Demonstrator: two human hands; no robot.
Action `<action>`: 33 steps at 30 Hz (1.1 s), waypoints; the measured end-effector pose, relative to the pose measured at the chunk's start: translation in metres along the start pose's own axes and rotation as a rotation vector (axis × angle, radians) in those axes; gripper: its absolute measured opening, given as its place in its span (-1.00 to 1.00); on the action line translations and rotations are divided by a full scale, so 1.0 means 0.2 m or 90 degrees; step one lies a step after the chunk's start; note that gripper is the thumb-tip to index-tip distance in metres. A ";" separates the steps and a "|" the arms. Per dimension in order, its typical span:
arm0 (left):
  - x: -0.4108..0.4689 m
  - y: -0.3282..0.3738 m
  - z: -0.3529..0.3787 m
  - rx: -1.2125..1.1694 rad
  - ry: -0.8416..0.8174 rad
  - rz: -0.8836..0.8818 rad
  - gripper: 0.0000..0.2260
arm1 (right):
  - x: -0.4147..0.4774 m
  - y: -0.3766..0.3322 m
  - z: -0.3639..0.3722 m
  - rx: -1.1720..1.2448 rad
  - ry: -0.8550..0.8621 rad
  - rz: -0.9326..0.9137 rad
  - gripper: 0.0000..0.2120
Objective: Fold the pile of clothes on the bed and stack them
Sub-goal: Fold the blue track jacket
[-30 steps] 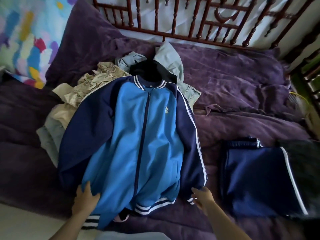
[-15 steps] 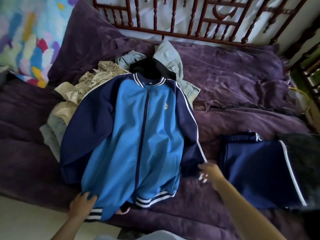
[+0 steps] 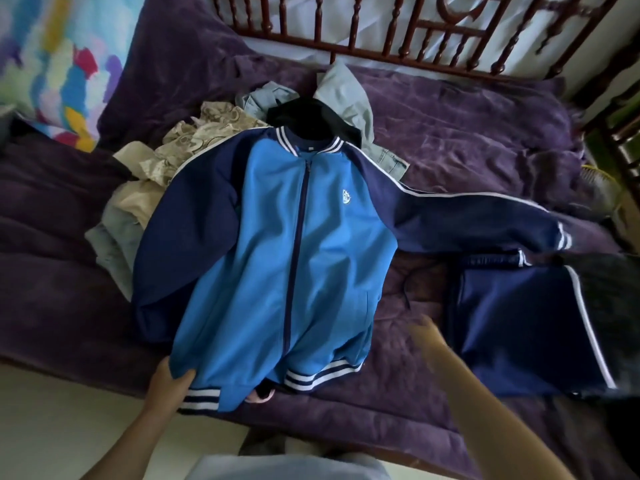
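Thumb of left hand [image 3: 169, 379] lay curled over the striped hem of the blue track jacket [image 3: 294, 254], fingers tucked beneath the cloth; a firm pinch at the hem's lower left corner, at the near edge of the bed. Right hand [image 3: 427, 336] blurred; fingers looked loosely straight and spread, holding nothing, poised over bare purple bedspread [image 3: 467, 133] between the jacket's hem and the folded navy trousers [image 3: 519, 323]; whether it touched the bedspread could not be told.

Jacket lay face up, zipped, collar away from the person, hem toward them; body bright blue, sleeves navy with a white stripe. Sleeve on the left side lay folded down along the body; sleeve on the right side [image 3: 485, 220] stretched straight out to the right, its striped cuff reaching just past the top edge of the folded trousers. Trousers lay flat to the right of the jacket, white side stripe showing.

Pile of clothes [image 3: 194, 140] sat partly under the jacket's upper left and collar: a beige patterned piece, pale denim [image 3: 346, 95], something black [image 3: 311, 116] just behind the collar. Thin dark cord [image 3: 407, 282] lay on the bedspread beside the jacket.

Turned wooden rail [image 3: 381, 29] ran along the far side of the bed; multicoloured cloth [image 3: 52, 64] at far left; pale floor [image 3: 52, 427] at lower left.
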State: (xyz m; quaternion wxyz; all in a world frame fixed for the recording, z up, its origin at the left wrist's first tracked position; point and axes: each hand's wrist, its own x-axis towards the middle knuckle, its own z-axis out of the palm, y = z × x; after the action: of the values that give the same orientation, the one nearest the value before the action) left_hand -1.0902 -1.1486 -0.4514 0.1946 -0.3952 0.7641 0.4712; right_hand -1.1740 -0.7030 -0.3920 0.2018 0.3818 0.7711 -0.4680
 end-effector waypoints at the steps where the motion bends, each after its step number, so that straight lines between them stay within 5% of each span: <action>1: -0.02 0.02 -0.01 -0.025 -0.006 0.004 -0.42 | -0.03 0.08 0.15 0.030 -0.041 0.033 -0.75; 2: -0.08 0.07 -0.01 -0.054 -0.018 0.000 -0.42 | -0.06 0.15 0.27 0.052 -0.079 0.047 -0.80; 6: -0.16 0.16 0.00 -0.112 -0.008 -0.026 -0.55 | -0.10 0.31 0.55 0.049 -0.141 0.015 -0.51; 9: -0.13 0.14 -0.03 -0.100 -0.010 -0.039 -0.70 | -0.11 0.35 0.63 -0.004 -0.074 0.009 -0.51; 13: -0.18 0.17 -0.09 -0.141 -0.072 -0.023 -0.80 | -0.15 0.34 0.62 -0.007 -0.020 0.000 -0.95; 17: -0.13 0.22 -0.19 -0.328 -0.069 -0.036 -0.82 | -0.24 0.30 0.39 0.090 0.105 -0.056 -0.67; 20: -0.08 0.27 -0.27 -0.456 -0.016 -0.096 -0.84 | -0.36 0.26 0.10 0.303 0.228 0.000 -0.68; 23: -0.04 0.24 -0.27 -0.288 0.001 -0.123 -0.78 | -0.51 0.26 -0.10 0.513 0.294 0.048 -0.59; 28: -0.06 0.06 -0.17 0.240 0.036 -0.010 -0.67 | -0.53 0.60 0.02 0.127 0.328 0.158 -0.69; 30: -0.08 0.00 -0.13 0.243 0.016 -0.021 -0.62 | -0.48 0.71 0.13 0.104 0.288 0.213 -0.71; 33: -0.08 -0.03 -0.11 0.160 -0.040 -0.052 -0.57 | -0.44 0.69 0.25 0.082 0.291 0.279 -0.44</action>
State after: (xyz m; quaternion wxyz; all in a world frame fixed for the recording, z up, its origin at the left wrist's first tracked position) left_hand -1.0753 -1.1627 -0.4338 0.2854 -0.3835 0.7942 0.3752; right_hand -1.0141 -0.7439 -0.4357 0.0947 0.6457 0.6649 -0.3633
